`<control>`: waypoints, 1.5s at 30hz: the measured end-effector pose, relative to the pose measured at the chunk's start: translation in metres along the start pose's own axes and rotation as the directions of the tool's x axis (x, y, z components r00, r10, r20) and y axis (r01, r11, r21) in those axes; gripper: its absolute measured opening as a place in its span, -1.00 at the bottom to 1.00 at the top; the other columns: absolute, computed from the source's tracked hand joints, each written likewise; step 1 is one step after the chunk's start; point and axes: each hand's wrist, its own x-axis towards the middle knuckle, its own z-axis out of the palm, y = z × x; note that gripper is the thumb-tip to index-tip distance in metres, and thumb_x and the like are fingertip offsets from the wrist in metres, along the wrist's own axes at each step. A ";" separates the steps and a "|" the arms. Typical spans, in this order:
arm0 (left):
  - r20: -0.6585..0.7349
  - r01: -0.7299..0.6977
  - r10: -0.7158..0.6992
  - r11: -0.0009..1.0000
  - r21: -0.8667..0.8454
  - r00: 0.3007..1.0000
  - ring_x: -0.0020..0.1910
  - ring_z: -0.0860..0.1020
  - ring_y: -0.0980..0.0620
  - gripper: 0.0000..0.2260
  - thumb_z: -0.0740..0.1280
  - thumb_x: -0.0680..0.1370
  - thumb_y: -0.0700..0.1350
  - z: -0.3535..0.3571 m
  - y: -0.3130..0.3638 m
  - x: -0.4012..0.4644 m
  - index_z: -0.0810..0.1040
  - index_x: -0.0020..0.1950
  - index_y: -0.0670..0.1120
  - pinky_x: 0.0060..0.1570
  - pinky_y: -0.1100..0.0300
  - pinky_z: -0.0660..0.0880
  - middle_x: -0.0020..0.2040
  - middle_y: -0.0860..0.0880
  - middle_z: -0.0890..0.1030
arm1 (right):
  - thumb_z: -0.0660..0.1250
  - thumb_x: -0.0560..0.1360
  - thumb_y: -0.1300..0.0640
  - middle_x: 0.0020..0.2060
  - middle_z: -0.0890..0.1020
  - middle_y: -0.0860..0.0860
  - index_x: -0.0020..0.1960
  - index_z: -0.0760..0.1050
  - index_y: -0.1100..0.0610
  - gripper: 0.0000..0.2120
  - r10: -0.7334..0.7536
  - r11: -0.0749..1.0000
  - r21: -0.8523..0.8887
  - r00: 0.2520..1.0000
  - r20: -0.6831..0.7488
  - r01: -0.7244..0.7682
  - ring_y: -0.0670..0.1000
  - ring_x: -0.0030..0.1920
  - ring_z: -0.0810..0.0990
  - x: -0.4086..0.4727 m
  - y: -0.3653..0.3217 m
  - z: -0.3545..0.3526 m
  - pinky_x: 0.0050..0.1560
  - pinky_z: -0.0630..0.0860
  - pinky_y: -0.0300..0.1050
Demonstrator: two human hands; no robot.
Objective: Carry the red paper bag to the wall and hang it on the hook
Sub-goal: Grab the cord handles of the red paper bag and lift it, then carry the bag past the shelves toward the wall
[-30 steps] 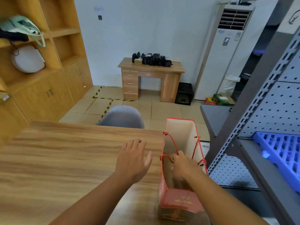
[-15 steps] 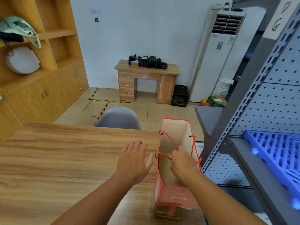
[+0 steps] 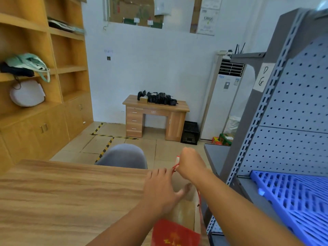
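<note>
- Wood-grain table (image 3: 62,196) fills the near side; a grey chair (image 3: 124,157) sits behind it, a desk (image 3: 156,116) by the far wall.
- Grey pegboard shelving (image 3: 292,112) stands close on the right.
- Right hand (image 3: 190,165) is fisted on the red cord handles of the red paper bag (image 3: 177,229), at the table's edge.
- Left hand (image 3: 161,189) is spread open against the bag's mouth.
</note>
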 end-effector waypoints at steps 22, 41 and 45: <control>-0.171 0.011 0.009 0.993 0.116 0.985 -0.26 0.57 -0.01 -0.91 0.35 0.47 -0.06 -0.098 -0.066 -0.007 0.61 -0.06 0.06 -0.24 0.11 0.34 -0.27 0.01 0.68 | 0.33 0.52 0.06 -0.21 0.58 -0.09 -0.14 0.48 -0.02 -0.93 -0.525 0.844 0.154 0.850 0.042 0.513 -0.02 -0.18 0.52 -0.033 -0.029 0.010 -0.12 0.55 0.03; -0.299 0.525 -0.453 0.819 0.234 0.840 -0.09 0.59 -0.09 -0.88 0.35 0.39 0.04 -0.196 -0.109 -0.162 0.55 -0.10 0.07 -0.14 0.05 0.51 -0.16 0.04 0.66 | 0.39 0.41 0.06 -0.39 0.55 -0.12 -0.20 0.53 -0.01 -0.95 -0.881 0.409 0.320 0.461 -0.106 0.855 -0.14 -0.33 0.49 -0.095 -0.156 0.010 -0.35 0.37 -0.13; -0.360 0.631 -0.542 0.748 0.206 0.760 -0.16 0.60 -0.05 -0.89 0.36 0.37 -0.02 -0.214 -0.102 -0.225 0.57 -0.13 0.06 -0.18 0.07 0.51 -0.21 0.07 0.68 | 0.41 0.43 0.02 -0.45 0.46 -0.17 -0.16 0.51 -0.03 -0.92 -0.941 0.269 0.429 0.330 -0.072 0.862 -0.23 -0.39 0.43 -0.128 -0.185 0.021 -0.42 0.23 -0.28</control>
